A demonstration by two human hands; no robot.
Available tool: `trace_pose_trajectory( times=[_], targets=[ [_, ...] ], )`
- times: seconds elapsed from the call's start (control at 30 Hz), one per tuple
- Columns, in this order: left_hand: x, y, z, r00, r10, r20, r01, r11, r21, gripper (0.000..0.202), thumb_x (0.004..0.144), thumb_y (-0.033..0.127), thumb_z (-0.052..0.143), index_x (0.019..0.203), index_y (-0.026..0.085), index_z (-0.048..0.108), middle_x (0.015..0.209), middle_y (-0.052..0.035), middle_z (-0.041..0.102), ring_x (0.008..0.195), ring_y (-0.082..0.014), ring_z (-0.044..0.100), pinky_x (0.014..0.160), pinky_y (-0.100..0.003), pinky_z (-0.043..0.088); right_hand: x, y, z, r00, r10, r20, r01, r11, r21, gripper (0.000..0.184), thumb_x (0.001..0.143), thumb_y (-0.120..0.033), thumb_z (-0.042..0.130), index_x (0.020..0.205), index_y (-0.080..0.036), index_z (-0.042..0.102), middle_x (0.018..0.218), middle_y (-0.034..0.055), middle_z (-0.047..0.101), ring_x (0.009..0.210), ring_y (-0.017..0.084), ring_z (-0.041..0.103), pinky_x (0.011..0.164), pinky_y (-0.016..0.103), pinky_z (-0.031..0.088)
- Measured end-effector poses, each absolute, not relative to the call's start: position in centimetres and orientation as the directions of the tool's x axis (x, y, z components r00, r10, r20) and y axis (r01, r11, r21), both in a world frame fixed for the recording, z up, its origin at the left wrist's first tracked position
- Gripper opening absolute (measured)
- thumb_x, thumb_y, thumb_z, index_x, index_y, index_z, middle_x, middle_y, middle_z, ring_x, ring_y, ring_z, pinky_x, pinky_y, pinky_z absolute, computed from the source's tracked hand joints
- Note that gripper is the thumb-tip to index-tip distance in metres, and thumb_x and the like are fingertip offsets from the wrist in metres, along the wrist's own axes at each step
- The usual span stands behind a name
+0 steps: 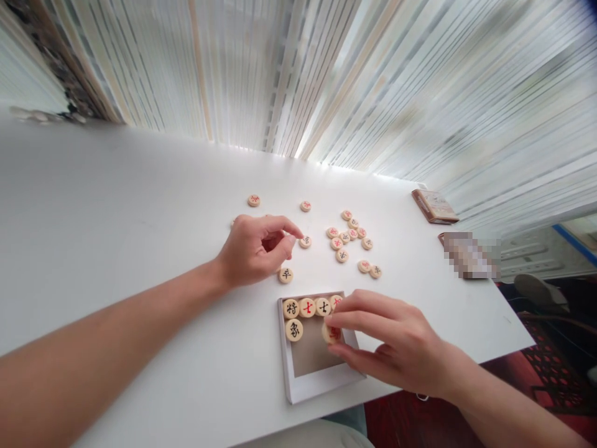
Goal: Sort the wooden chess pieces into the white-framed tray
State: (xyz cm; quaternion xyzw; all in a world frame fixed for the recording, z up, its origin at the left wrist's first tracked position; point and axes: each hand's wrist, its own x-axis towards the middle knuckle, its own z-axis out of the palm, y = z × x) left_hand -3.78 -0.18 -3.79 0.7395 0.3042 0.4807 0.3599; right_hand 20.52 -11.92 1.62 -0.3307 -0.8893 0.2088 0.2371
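Note:
In the head view, my right hand (396, 339) pinches a round wooden xiangqi piece (331, 333) with a red character between thumb and fingers. The piece is over the right part of a shallow white box (321, 386). Along the box's far side lies a row of pieces, among them a black-marked one (291, 308) and a red-marked one (307, 307); another black-marked piece (293, 330) sits below at the left. My left hand (261, 249) is over the table, thumb and index loosely curved, with the index fingertip right at a black-marked piece (305, 241) lying there.
Several xiangqi pieces (353, 234) lie clustered on the white table (153, 186), with others scattered, such as a red-marked one (254, 200). Two small boxes, one brown (435, 206) and one blurred (469, 256), lie at the right edge. A string curtain (242, 68) hangs behind.

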Motion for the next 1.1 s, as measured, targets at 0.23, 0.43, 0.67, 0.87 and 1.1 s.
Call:
trace_pose_trajectory(
  times=[0.23, 0.43, 0.67, 0.87, 1.1],
  targets=[
    [-3.8, -0.2, -3.9, 0.417, 0.632, 0.653, 0.118, -0.750, 0.651, 0.017, 0.082, 0.011, 0.061, 0.082, 0.016, 0.077, 0.050, 0.0028, 0.066, 0.038, -0.0075, 0.045, 0.045, -0.021, 0.040, 19.8, -14.3, 0.3, -0.729, 0.628, 0.272, 0.548, 0.774, -0.318, 0.010, 0.104, -0.012, 0.064, 0.111, -0.014, 0.070, 0.095, 0.0081, 0.079, 0.070, 0.018, 0.067, 0.059, 0.032, 0.051],
    [-3.7, 0.0, -3.9, 0.430, 0.614, 0.661, 0.136, -0.768, 0.625, 0.016, 0.083, 0.012, 0.061, 0.082, 0.018, 0.076, 0.050, 0.0043, 0.064, 0.040, -0.0077, 0.046, 0.048, -0.021, 0.042, 19.4, -14.5, -1.1, -0.763, 0.581, 0.284, 0.536, 0.814, -0.224, 0.015, 0.103, -0.007, 0.058, 0.104, -0.008, 0.073, 0.093, 0.0133, 0.078, 0.069, 0.020, 0.068, 0.061, 0.035, 0.054],
    [-3.7, -0.2, -3.7, 0.436, 0.594, 0.676, 0.179, -0.794, 0.582, 0.019, 0.082, 0.012, 0.059, 0.083, 0.019, 0.077, 0.050, 0.0047, 0.065, 0.038, -0.0074, 0.044, 0.052, -0.022, 0.047, 19.2, -14.4, -1.2, -0.701, 0.648, 0.298, 0.604, 0.762, -0.235, 0.019, 0.105, -0.010, 0.056, 0.109, -0.017, 0.073, 0.091, 0.0091, 0.075, 0.074, 0.019, 0.070, 0.064, 0.030, 0.054],
    [-3.7, -0.2, -3.7, 0.448, 0.603, 0.660, 0.191, -0.786, 0.588, 0.020, 0.082, 0.015, 0.059, 0.082, 0.020, 0.078, 0.050, 0.0043, 0.066, 0.037, -0.0081, 0.043, 0.052, -0.022, 0.047, 19.1, -14.2, -1.3, -0.702, 0.655, 0.280, 0.602, 0.756, -0.257, 0.016, 0.104, -0.008, 0.057, 0.105, -0.013, 0.072, 0.090, 0.0100, 0.074, 0.071, 0.019, 0.067, 0.060, 0.032, 0.048],
    [-3.6, -0.1, -3.8, 0.442, 0.583, 0.682, 0.167, -0.800, 0.576, 0.021, 0.082, 0.011, 0.059, 0.082, 0.020, 0.078, 0.050, 0.0042, 0.065, 0.039, -0.0082, 0.045, 0.050, -0.022, 0.045, 19.3, -14.0, -1.5, -0.700, 0.651, 0.295, 0.610, 0.759, -0.228, 0.014, 0.104, -0.008, 0.059, 0.106, -0.011, 0.072, 0.088, 0.0092, 0.074, 0.068, 0.018, 0.063, 0.057, 0.034, 0.041]
  ],
)
